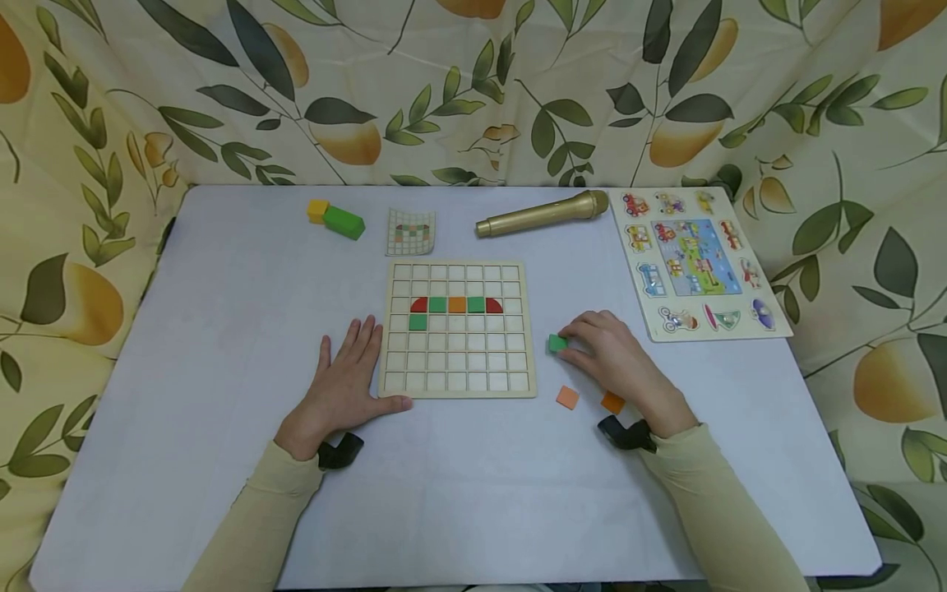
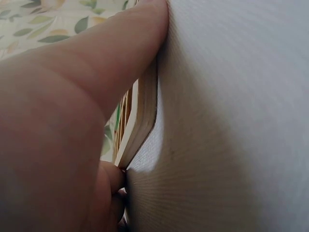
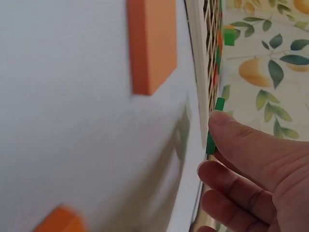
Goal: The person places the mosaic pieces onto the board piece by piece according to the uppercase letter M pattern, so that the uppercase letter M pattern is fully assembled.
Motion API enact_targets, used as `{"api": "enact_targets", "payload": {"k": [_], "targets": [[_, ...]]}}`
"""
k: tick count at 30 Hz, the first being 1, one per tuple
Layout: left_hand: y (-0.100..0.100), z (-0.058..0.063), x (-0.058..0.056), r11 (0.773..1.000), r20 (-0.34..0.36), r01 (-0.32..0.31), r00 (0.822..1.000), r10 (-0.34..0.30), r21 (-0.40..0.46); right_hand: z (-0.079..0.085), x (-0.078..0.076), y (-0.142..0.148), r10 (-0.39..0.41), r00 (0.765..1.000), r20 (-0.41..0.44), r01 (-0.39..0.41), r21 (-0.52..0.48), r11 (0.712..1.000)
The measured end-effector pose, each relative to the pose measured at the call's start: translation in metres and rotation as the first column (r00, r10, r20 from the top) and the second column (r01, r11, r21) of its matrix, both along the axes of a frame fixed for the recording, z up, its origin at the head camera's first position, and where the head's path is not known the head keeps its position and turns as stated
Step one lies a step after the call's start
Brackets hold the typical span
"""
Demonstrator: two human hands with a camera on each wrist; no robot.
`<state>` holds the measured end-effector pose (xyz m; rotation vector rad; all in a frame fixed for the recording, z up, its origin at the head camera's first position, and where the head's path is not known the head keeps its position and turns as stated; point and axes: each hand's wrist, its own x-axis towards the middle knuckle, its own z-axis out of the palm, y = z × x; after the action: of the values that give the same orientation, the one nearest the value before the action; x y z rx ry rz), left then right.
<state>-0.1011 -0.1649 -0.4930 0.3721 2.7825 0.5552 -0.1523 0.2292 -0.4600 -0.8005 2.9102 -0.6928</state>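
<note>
A pale wooden grid board [image 1: 457,390] lies mid-table with a row of red, green and orange tiles in its upper cells and one green tile [image 1: 418,322] below the row's left end. My left hand [image 1: 346,382] rests spread at the board's lower left corner, fingers along its side and thumb at the front edge. Right of the board my right hand [image 1: 621,358] pinches a green square tile [image 3: 211,140] between thumb and fingers, raised over the table in the right wrist view. Two orange square tiles [image 1: 567,397] lie near that hand, one partly beneath the wrist.
Behind the board lies a small pattern card [image 1: 410,233]. A green block [image 1: 344,223] and a yellow block [image 1: 317,211] sit at the back left. A gold microphone [image 1: 543,215] lies at the back, beside a picture puzzle board [image 1: 710,316] on the right.
</note>
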Motion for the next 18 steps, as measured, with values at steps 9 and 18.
{"api": "enact_targets", "payload": {"k": [9, 18], "targets": [[0.0, 0.0, 0.0, 1.0, -0.002, -0.002, 1.0, 0.002, 0.004, 0.006, -0.011, -0.031, 0.069, 0.998, -0.003, -0.069, -0.007, 0.998], [0.0, 0.0, 0.0, 1.0, 0.0, -0.004, 1.0, 0.004, 0.001, 0.01, -0.021, -0.064, 0.119, 0.993, 0.015, -0.119, -0.01, 0.993]]}}
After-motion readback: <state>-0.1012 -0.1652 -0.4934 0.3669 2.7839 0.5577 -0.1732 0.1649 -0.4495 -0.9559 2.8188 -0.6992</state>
